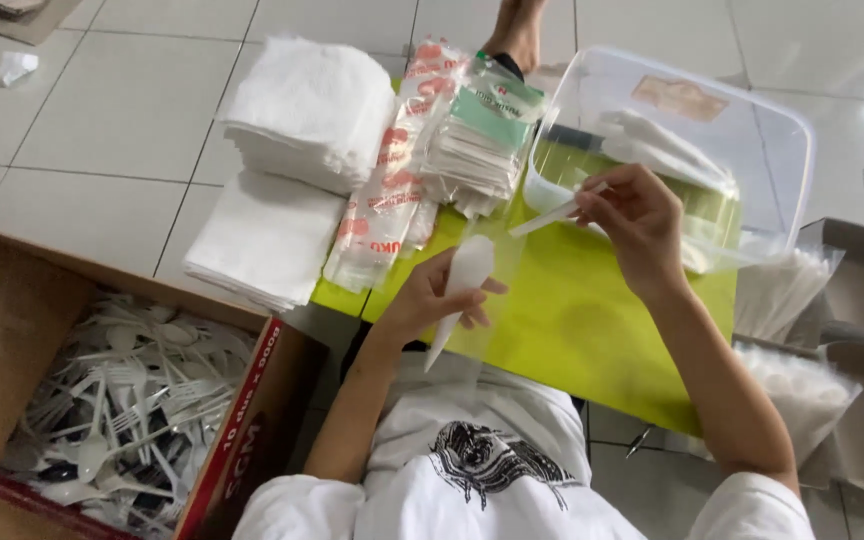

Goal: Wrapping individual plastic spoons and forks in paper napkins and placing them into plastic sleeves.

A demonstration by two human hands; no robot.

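Left hand [427, 300] gripping clear sleeve [467, 275] with plastic spoon [457, 290], frame centre; right hand [637, 220] pinching white stick [557, 215] (toothpick, perhaps). Risk: loose sleeve mouth sagging, stick missing opening.

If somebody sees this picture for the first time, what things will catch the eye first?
The bright lime-green sheet in the centre, where the left hand holds a clear plastic sleeve with a folded white napkin and the right hand pinches a white plastic utensil. Next, the brown cardboard box of white plastic cutlery at lower left, and the white napkin stacks above.
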